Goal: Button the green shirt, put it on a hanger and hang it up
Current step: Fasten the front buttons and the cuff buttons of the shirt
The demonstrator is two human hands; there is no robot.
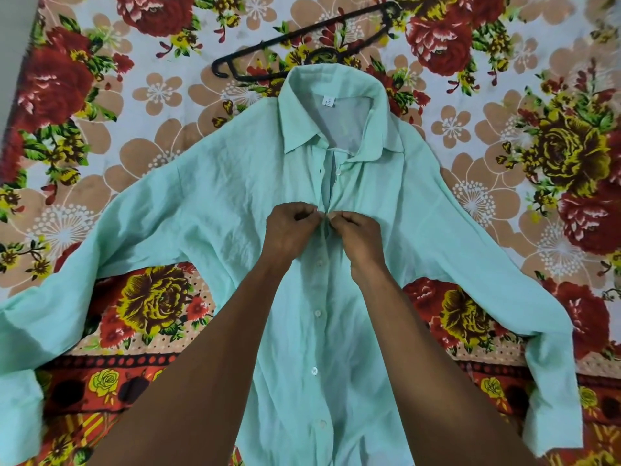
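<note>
Green shirt (235,183) of thin, crinkled pale mint cloth lies face up on a bed covered by a floral sheet (554,95) in red, yellow and tan, its collar pointing away from the person and both long sleeves spread wide so the front lies flat for buttoning. In this single head view, two bare forearms reach up the middle of the shirt. The left hand (289,227) and right hand (356,235) meet at the front opening just below the chest, each with fingers curled in a tight pinching grip on one edge of the placket, apparently pushing a button through its hole. Small white buttons (317,312) below the hands look fastened; one more near the collar seems undone. A black plastic hanger (302,31) lies on the sheet just beyond the collar, its hook near the neckline, within easy reach. Nothing blocks the hands.
</note>
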